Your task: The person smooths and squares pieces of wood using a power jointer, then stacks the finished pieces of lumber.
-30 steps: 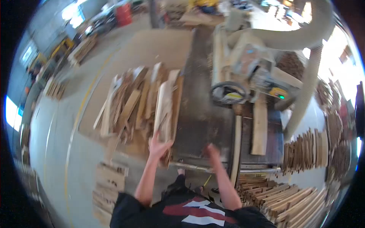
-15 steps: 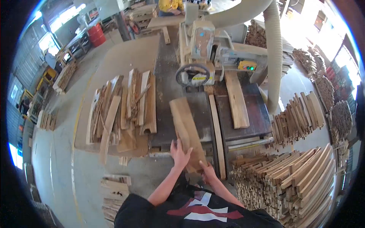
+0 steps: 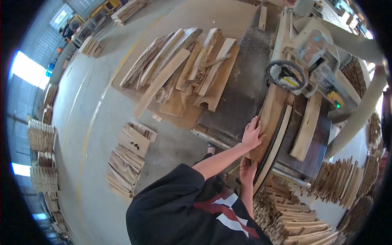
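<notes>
A wooden plank [image 3: 271, 116] lies lengthwise on the dark machine table, its far end reaching the saw machine [image 3: 312, 49] below the handwheel [image 3: 287, 77]. My left hand [image 3: 252, 134] grips the plank's left side near the front, thumb apart from the fingers. At the near end, my right hand [image 3: 247, 169] is closed around the plank, with its fingers partly hidden. Just right of the plank runs a narrow pale wooden strip [image 3: 277, 141] along a dark rail. Another board [image 3: 307, 130] lies on the table farther right.
Rough planks [image 3: 179, 69] are heaped on a brown sheet left of the machine. Short boards [image 3: 126, 159] are stacked on the floor. Cut strips [image 3: 300, 220] are piled at the lower right. A ribbed hose [image 3: 359, 108] hangs at the right.
The plank has moved from being held angled over the table's front to lying along the rail, far end at the machine. Both hands moved with it. My view has turned left.
</notes>
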The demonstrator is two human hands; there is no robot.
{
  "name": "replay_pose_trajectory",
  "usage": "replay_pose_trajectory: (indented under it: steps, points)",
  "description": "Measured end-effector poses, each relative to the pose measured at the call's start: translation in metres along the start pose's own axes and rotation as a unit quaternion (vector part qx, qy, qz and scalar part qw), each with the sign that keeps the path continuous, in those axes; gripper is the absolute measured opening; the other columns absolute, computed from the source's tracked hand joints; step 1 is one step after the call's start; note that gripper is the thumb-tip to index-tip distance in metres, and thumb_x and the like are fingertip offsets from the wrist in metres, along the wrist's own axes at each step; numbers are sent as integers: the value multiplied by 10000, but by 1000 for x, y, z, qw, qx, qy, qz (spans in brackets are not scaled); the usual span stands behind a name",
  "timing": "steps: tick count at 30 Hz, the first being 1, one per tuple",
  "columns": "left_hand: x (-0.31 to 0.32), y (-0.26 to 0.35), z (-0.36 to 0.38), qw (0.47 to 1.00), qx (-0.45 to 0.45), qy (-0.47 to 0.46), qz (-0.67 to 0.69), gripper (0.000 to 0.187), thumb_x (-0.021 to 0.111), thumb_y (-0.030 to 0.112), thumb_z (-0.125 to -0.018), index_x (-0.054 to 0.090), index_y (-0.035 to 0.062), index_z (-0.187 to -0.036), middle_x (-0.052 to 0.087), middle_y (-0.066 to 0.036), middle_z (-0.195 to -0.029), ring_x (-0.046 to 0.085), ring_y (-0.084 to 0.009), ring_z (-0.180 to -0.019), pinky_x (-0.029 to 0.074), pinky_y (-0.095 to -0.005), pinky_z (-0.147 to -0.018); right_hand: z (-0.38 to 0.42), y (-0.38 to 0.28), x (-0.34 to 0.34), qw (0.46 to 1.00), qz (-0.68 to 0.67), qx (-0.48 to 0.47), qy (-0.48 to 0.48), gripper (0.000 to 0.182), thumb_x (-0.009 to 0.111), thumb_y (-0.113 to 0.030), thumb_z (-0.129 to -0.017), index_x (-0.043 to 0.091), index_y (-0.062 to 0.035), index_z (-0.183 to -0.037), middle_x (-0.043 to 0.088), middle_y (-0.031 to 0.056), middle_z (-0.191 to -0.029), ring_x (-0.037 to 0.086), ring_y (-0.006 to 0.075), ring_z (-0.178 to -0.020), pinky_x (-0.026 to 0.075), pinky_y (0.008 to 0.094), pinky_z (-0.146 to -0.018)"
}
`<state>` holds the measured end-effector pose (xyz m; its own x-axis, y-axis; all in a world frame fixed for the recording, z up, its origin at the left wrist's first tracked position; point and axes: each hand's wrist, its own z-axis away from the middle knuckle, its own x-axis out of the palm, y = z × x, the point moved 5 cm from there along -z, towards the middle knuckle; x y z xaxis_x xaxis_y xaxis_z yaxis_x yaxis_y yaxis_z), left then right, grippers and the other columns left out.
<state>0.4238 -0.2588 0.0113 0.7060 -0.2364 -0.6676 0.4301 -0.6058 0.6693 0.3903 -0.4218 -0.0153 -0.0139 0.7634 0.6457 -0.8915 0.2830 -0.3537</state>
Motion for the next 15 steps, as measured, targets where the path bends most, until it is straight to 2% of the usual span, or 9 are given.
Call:
replay_pose_trajectory:
  steps: [1, 2, 4, 5, 7, 9, 11, 14, 15]
  points:
    - [1, 3, -14, 999, 19, 23, 17, 702, 769, 305, -797, 507, -62, -1336, 347, -278, -1506, 389, -434, -1370, 363, -520, -1084, -1, -3, 18, 997, 1, -1, 75, 461, 436, -499, -1040, 564, -56, -1040, 554, 31, -803, 527, 169, -663, 465, 291, -546]
    - [4, 1, -26, 999, 15, 12, 28, 681, 770, 283, -803, 510, -72, -1324, 356, -295, -1492, 389, -436, -1370, 364, -517, -1088, -19, -8, 4, 997, 4, -4, 76, 461, 436, -499, -1040, 564, -56, -1040, 554, 31, -803, 527, 169, -663, 465, 291, -546]
    - [9, -5, -51, 999, 11, 5, 39, 675, 771, 282, -805, 514, -69, -1321, 355, -294, -1492, 391, -442, -1366, 366, -516, -1088, -58, -12, -20, 993, 40, 76, -78, 463, 519, -525, -999, 586, -72, -930, 590, 41, -757, 524, 146, -628, 438, 299, -541]
    - [16, -6, -65, 999, 5, -2, 47, 669, 771, 282, -807, 518, -67, -1319, 355, -292, -1493, 393, -448, -1361, 367, -516, -1088, -61, -21, -5, 995, 36, 55, -73, 463, 519, -525, -999, 586, -72, -930, 590, 41, -757, 524, 146, -628, 438, 299, -541]
    - [29, -8, -88, 996, 18, -10, 85, 653, 763, 289, -823, 522, -53, -1325, 346, -279, -1503, 380, -451, -1367, 352, -524, -1099, -57, -37, 19, 969, 173, 11, 176, 510, 464, -524, -1026, 552, -56, -843, 433, 39, -601, 396, 178, -502, 318, 309, -480]
    - [37, -15, -115, 1000, 15, 1, 25, 653, 760, 296, -832, 519, -55, -1327, 354, -271, -1502, 365, -448, -1375, 337, -535, -1104, -88, -42, 21, 973, 166, 8, 163, 513, 475, -512, -1025, 549, -52, -812, 437, 44, -587, 394, 183, -487, 348, 339, -481]
    - [46, -16, -137, 999, 18, -14, 24, 672, 757, 320, -839, 510, -63, -1332, 361, -265, -1499, 354, -440, -1384, 326, -535, -1107, -109, -53, 43, 964, 192, -77, 165, 514, 508, -543, -998, 542, -70, -801, 496, 44, -589, 480, 187, -520, 349, 328, -469]
    - [48, -28, -153, 998, -10, -35, 48, 565, 728, 257, -869, 542, -39, -1313, 380, -272, -1471, 367, -441, -1371, 334, -525, -1099, -119, -62, 67, 951, 206, -109, 205, 502, 506, -507, -1012, 534, -59, -788, 488, 42, -571, 468, 168, -474, 316, 313, -415]
    - [50, -37, -165, 992, -40, 22, 119, 463, 697, 196, -885, 570, -28, -1271, 414, -263, -1438, 386, -434, -1357, 344, -513, -1093, -120, -66, 80, 942, 217, -133, 218, 497, 507, -498, -1015, 532, -57, -787, 486, 40, -570, 461, 155, -461, 305, 301, -399]
